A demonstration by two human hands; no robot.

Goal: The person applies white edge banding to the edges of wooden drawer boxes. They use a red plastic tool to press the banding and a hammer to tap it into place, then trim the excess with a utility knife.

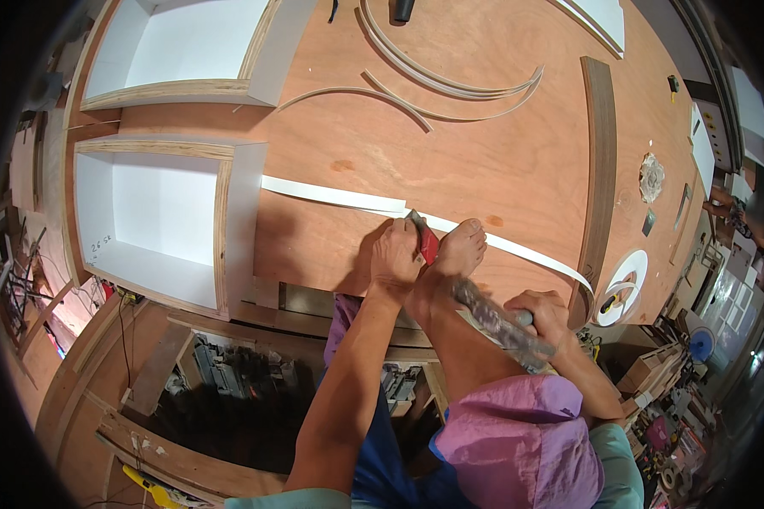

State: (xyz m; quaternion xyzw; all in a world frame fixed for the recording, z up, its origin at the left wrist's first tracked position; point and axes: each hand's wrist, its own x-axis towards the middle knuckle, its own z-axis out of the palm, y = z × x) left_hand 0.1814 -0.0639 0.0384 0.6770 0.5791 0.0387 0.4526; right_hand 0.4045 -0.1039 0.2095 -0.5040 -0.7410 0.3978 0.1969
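Observation:
A long white strip [535, 259] of edging runs across the plywood bench top, with my bare foot [461, 252] pressing down on it near its middle. My left hand [395, 254] is closed around a small red tool with a dark metal end [429, 244], resting at the strip beside the foot. The shorter white piece [331, 196] reaches left from there to a box. My right hand [542, 312], beside my shin, is closed on a grip. A long grey, speckled tool [501, 322], blurred, lies in front of it; its kind is unclear.
Two white-lined plywood boxes [226, 229] stand at the left. Curved pale strips [450, 85] lie toward the far side. At the right are a dark wooden batten [598, 153], a white tape roll [635, 270] and crumpled clear plastic [651, 176]. Below the bench, an opened drawer [238, 373] holds grey parts.

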